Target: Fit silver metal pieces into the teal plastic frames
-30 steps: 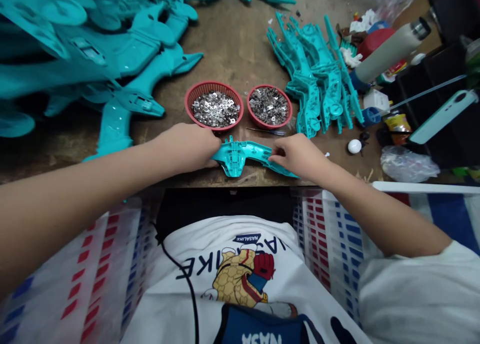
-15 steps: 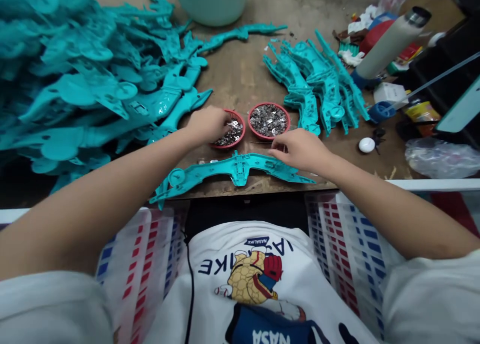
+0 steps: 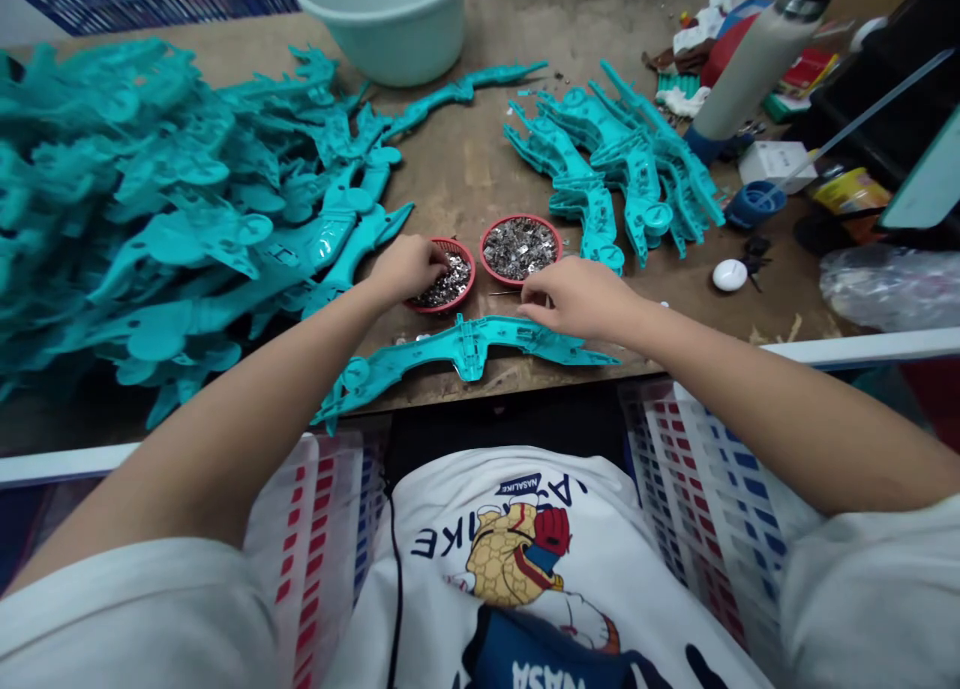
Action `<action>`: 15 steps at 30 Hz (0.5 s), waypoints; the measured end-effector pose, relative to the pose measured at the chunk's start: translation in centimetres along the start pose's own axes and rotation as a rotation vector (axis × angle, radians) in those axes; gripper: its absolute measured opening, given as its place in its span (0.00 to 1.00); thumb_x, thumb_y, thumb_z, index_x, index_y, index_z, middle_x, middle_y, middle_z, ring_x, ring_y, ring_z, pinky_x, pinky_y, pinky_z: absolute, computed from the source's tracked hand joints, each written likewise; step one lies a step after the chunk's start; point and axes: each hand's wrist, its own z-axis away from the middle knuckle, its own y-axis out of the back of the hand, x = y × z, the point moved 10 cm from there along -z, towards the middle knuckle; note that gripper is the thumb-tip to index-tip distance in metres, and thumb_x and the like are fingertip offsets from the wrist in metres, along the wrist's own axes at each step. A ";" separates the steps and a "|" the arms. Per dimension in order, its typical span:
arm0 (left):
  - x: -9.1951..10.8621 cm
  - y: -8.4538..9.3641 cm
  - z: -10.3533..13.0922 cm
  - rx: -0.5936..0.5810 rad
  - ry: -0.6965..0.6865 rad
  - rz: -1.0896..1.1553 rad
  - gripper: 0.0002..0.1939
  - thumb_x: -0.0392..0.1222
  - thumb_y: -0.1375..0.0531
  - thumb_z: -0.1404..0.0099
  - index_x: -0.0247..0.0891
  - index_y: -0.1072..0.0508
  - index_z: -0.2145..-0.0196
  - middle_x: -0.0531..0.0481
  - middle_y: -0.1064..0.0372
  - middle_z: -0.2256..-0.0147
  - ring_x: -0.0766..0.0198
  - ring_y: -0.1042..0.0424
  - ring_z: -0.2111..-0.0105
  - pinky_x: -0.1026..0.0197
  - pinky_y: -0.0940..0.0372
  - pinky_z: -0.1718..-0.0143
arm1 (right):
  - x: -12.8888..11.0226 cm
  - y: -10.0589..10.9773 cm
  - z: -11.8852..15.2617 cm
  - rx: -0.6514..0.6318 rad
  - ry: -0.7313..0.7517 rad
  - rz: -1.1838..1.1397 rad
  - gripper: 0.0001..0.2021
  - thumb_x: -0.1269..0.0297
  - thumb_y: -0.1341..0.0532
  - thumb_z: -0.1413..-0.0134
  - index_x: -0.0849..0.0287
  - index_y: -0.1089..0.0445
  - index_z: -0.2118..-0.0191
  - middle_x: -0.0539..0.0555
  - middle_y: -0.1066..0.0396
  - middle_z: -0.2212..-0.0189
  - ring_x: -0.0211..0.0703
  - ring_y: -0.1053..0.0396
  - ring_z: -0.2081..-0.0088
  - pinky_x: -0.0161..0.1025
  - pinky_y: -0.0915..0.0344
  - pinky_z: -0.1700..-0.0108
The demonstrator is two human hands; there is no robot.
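My left hand [image 3: 407, 271] reaches over the left red basket [image 3: 471, 281], its fingers bent together among small shiny metal pieces [image 3: 451, 285]. What the fingertips pinch is hidden. My right hand [image 3: 574, 297] is closed just above the right half of a teal plastic bow-shaped part [image 3: 469, 347], which lies at the table's front edge with its ribbed side up. A thin dark rod [image 3: 504, 292] sticks out leftward from the right fingertips. Close beyond that hand stands a second red basket [image 3: 559, 254], also full of small metal pieces.
A large heap of teal parts [image 3: 172, 199] covers the left side. More teal parts [image 3: 592, 169] lie at the right, near a bottle [image 3: 754, 69] and a blue cup [image 3: 756, 205]. A pale green basin [image 3: 390, 29] stands at the back. Plastic crates [image 3: 675, 469] are below the table edge.
The whole view has shifted, showing more of the table's back. Both hands keep nearly the same places, the left in its basket and the right above the teal part.
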 end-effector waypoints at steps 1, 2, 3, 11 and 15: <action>0.1 0.3 0.3 0.014 0.007 0.011 0.23 0.42 0.40 0.23 0.37 0.11 0.40 0.39 0.12 0.44 0.48 0.17 0.48 0.52 0.27 0.44 | 0.3 0.2 -0.1 0.028 0.004 -0.027 0.05 0.63 0.28 0.22 0.57 0.12 0.51 0.56 0.13 0.56 0.56 0.18 0.53 0.45 0.42 0.62; 0.4 0.9 0.8 0.039 0.010 0.028 0.23 0.43 0.41 0.23 0.36 0.11 0.40 0.38 0.12 0.44 0.47 0.16 0.49 0.51 0.27 0.44 | 0.5 0.4 -0.2 0.058 0.010 -0.063 0.05 0.65 0.28 0.22 0.57 0.12 0.52 0.56 0.13 0.56 0.55 0.18 0.53 0.45 0.39 0.60; 0.8 1.5 1.4 0.072 0.004 0.055 0.23 0.43 0.41 0.22 0.36 0.11 0.40 0.38 0.12 0.44 0.47 0.16 0.49 0.51 0.26 0.43 | 0.7 0.6 -0.3 0.089 0.017 -0.110 0.06 0.68 0.29 0.22 0.58 0.12 0.52 0.56 0.13 0.56 0.55 0.18 0.54 0.44 0.36 0.57; 5.5 4.9 10.4 0.317 -0.075 0.446 0.18 0.52 0.35 0.25 0.42 0.09 0.50 0.45 0.11 0.52 0.52 0.14 0.54 0.55 0.20 0.47 | 0.4 0.5 -0.4 0.278 0.035 -0.776 0.21 0.74 0.29 0.30 0.57 0.17 0.36 0.55 0.13 0.51 0.52 0.15 0.49 0.45 0.22 0.41; 7.3 4.3 14.0 0.329 -0.105 0.626 0.16 0.54 0.33 0.27 0.43 0.08 0.54 0.48 0.11 0.56 0.55 0.14 0.58 0.57 0.18 0.53 | -2.2 -0.8 0.7 0.223 0.075 -0.972 0.15 0.68 0.25 0.32 0.56 0.15 0.42 0.55 0.14 0.55 0.50 0.16 0.54 0.44 0.19 0.46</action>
